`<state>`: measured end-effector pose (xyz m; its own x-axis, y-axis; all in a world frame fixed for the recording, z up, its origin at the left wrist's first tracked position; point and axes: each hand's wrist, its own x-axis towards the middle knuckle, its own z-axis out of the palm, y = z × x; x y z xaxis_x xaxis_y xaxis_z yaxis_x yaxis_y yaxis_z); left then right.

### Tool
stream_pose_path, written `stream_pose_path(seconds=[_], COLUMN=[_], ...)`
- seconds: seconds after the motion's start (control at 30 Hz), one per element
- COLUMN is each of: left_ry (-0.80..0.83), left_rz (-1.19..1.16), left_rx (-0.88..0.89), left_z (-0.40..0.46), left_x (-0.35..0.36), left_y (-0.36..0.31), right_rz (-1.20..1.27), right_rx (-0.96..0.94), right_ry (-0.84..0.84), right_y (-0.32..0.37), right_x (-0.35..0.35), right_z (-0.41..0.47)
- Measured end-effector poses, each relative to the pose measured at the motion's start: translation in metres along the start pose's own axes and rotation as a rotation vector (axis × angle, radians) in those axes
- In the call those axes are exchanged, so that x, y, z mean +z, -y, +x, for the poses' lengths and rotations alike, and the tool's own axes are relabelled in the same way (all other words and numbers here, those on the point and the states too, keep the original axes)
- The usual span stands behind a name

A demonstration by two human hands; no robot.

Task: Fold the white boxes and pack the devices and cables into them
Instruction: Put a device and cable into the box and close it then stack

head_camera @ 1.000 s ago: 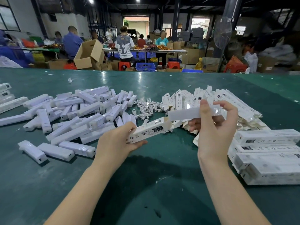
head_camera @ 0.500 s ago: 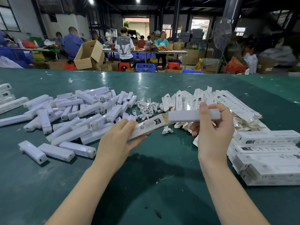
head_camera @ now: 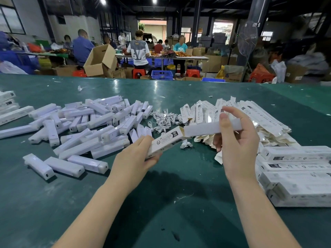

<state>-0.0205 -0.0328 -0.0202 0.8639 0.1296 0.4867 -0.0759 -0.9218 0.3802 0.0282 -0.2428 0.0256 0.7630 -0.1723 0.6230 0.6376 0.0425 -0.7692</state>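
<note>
My left hand [head_camera: 133, 161] grips the near end of a folded white box [head_camera: 166, 141], whose open end points up and right. My right hand [head_camera: 236, 140] holds a long white device [head_camera: 202, 129] level, and the device's left tip sits at the box's open mouth. Behind them a tangle of white cables [head_camera: 163, 120] lies on the green table [head_camera: 170, 194], with one loose cable [head_camera: 186, 144] just under the box. A heap of white devices [head_camera: 89, 129] spreads to the left. Flat unfolded boxes [head_camera: 259, 117] are piled to the right.
Packed white boxes [head_camera: 295, 169] are stacked at the right edge, and a few more [head_camera: 8, 108] lie at the far left. Beyond the table's far edge, people sit at other tables among cardboard cartons [head_camera: 101, 59], stools and a standing fan [head_camera: 247, 42].
My right hand has brought the device down and left until its tip meets the box's open end. My left hand has tilted the box's open end up toward it.
</note>
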Motion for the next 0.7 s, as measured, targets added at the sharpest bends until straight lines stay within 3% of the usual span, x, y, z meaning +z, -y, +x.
stream_pose_path(seconds=[0.27, 0.53, 0.7], left_ry=[0.170, 0.043, 0.044], left_rz=[0.020, -0.003, 0.003], left_rx=[-0.059, 0.017, 0.023], left_z=[-0.002, -0.003, -0.001], left_x=[0.005, 0.002, 0.001], left_y=[-0.002, -0.002, -0.002], right_rz=[-0.163, -0.143, -0.129], right_rx=[-0.214, -0.019, 0.074], right_ry=[0.036, 0.029, 0.028], right_y=[0.005, -0.004, -0.009], right_x=[-0.002, -0.008, -0.008], right_z=[-0.003, 0.007, 0.010])
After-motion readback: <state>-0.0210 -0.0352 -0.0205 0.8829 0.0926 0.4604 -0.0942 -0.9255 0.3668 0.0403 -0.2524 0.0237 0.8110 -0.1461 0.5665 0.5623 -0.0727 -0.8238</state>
